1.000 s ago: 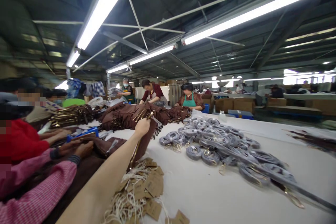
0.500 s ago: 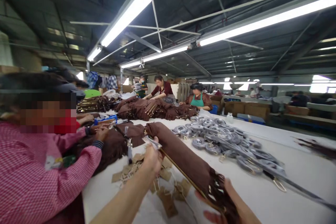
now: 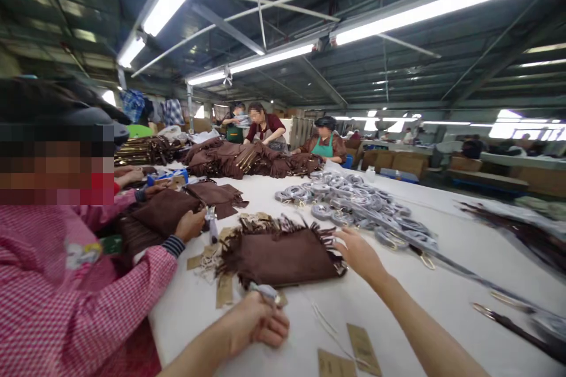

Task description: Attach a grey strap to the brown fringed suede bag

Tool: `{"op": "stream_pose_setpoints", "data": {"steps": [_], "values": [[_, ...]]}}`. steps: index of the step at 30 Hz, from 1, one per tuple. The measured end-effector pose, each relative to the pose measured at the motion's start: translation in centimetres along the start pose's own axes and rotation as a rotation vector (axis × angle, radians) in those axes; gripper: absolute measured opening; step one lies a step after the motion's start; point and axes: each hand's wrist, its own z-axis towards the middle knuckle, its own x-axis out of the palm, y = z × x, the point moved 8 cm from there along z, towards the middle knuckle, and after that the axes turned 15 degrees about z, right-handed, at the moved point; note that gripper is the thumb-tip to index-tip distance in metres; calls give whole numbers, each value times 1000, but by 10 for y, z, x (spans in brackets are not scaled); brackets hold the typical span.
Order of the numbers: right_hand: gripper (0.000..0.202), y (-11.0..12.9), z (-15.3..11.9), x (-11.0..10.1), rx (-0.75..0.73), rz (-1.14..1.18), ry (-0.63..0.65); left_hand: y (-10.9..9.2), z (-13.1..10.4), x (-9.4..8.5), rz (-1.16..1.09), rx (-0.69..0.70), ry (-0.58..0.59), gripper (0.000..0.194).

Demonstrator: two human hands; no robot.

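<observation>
A brown fringed bag [image 3: 283, 256] lies flat on the white table in front of me, with its fringe spread at the far edge and both ends. At its right end my right hand [image 3: 360, 253] has its fingers stretched out, the tips at the fringe. My left hand [image 3: 260, 321] is closed just below the bag's near left corner. From between its thumb and fingers sticks a small white-wrapped thing [image 3: 265, 291], whose kind I cannot make out. Tan paper tags [image 3: 224, 291] with white strings lie partly under the bag.
Rolled grey straps [image 3: 354, 200] with gold clips are heaped at the right. More brown bags [image 3: 252, 159] are piled at the back. A co-worker in a pink checked sleeve [image 3: 145, 277] handles brown bags on my left. Loose tan tags [image 3: 362, 344] lie near the front edge.
The bag, held slanting with its gold zip edge showing, now lies flat on the table. My left hand has come down and nearer; my right hand has moved farther from me, its fingers extended.
</observation>
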Motion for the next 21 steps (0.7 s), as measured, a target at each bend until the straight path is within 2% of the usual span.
{"op": "stream_pose_setpoints", "data": {"steps": [2,3,4,5,8,10,13,16,19,21], "values": [[20,6,-24,21,-11,-53,92,8,-10,2,156,-23,148,30],[24,13,-37,31,-22,-67,136,4,-16,1,256,8,180,28],[25,21,-49,41,-34,-72,179,-7,-22,-3,364,77,157,25],[25,30,-60,50,-41,-69,216,-23,-26,-9,484,180,79,21],[21,59,-78,75,-43,-56,294,-76,-38,-22,935,521,-275,19],[22,77,-77,91,-76,-84,317,-88,-36,-22,1245,593,-400,26],[35,98,-70,118,-208,-176,398,-74,-18,-28,1477,504,-411,29],[18,105,-71,143,-309,-217,472,-58,-8,-38,1479,464,-406,22],[9,95,-81,159,-350,-261,384,-52,-7,-45,1438,452,-404,24],[10,76,-89,169,-369,-323,312,-49,-6,-47,1427,454,-375,29]]}}
